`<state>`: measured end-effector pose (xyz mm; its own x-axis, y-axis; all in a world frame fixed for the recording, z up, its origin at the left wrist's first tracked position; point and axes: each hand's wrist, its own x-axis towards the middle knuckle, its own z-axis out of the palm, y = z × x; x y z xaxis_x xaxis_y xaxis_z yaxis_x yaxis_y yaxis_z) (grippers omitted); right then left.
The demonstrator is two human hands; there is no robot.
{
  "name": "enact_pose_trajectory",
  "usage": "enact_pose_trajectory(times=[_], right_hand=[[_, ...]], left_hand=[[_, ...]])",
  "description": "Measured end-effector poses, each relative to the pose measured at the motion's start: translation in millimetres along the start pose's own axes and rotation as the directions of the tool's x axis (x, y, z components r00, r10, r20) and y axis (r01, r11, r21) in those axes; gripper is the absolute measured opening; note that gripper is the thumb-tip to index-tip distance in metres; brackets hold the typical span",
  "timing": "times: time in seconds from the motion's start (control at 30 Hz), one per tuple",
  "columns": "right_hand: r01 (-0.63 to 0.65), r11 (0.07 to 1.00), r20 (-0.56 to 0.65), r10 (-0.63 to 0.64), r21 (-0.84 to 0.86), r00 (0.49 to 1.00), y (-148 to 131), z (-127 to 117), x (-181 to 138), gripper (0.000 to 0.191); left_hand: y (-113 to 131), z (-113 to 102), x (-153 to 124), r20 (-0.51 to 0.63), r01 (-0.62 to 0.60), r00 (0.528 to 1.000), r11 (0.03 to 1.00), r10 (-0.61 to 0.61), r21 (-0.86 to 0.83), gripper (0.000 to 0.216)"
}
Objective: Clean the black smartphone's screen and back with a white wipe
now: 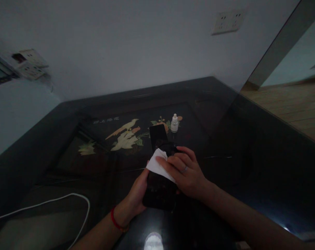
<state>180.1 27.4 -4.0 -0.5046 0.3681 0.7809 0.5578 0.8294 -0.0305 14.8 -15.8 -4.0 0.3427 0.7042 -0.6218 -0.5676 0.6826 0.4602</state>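
Note:
My left hand (pixel 138 191), with a red cord bracelet at its wrist, grips a black phone (pixel 159 198) along its left edge. The phone is tilted over the table, and its upper part is mostly covered. A white wipe (pixel 159 166) lies across the phone, pinched and pressed there by my right hand (pixel 187 172), which wears a ring. Just beyond, a flat black rectangular object (pixel 158 133) rests on the table, its near end hidden behind my hands. Dim light makes it hard to tell the phone's edge from the table.
A small white-capped dropper bottle (pixel 174 124) stands upright on the glossy dark table (pixel 212 121), past my hands. At the left, a white cable (pixel 50 200) curves over the table. The wall behind carries sockets (pixel 227 21). Flower and bird pictures decorate the tabletop.

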Motion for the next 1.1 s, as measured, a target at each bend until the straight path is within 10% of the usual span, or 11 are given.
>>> enact_pose_trajectory(times=[0.13, 0.33, 0.47, 0.67, 0.8, 0.97, 1.1], right_hand=[[-0.157, 0.984, -0.066, 0.152, -0.086, 0.986, 7, -2, -1, 0.03], [0.055, 0.998, 0.039, -0.056, 0.026, 0.998, 2, -1, -1, 0.034], [-0.123, 0.989, -0.044, 0.12, -0.085, 0.992, 6, -4, 1, 0.031], [0.052, 0.998, 0.046, -0.054, 0.03, 0.997, 4, -2, -1, 0.035], [-0.116, 0.992, -0.043, 0.114, -0.049, 0.993, 8, -3, -1, 0.034], [0.056, 0.997, 0.047, -0.059, 0.056, 0.997, 6, -1, -2, 0.034], [-0.077, 0.997, -0.028, 0.077, -0.012, 0.997, 9, 0, -2, 0.033]], left_hand=[[3, 2, -2, 0.055, 0.071, 0.996, 0.997, -0.07, -0.014, 0.061], [4, 3, -1, 0.006, -0.006, 1.0, 0.999, 0.006, -0.031, 0.054], [7, 1, -2, 0.072, 0.041, 0.997, 0.999, -0.039, -0.032, 0.063], [9, -2, -1, 0.055, -0.068, 0.996, 0.994, 0.073, -0.082, 0.057], [8, -5, -1, 0.102, -0.052, 0.993, 0.996, 0.06, -0.07, 0.059], [11, -2, -2, 0.137, -0.084, 0.986, 0.99, 0.099, -0.11, 0.061], [13, -3, -2, 0.198, -0.073, 0.976, 0.993, 0.091, -0.097, 0.062]])
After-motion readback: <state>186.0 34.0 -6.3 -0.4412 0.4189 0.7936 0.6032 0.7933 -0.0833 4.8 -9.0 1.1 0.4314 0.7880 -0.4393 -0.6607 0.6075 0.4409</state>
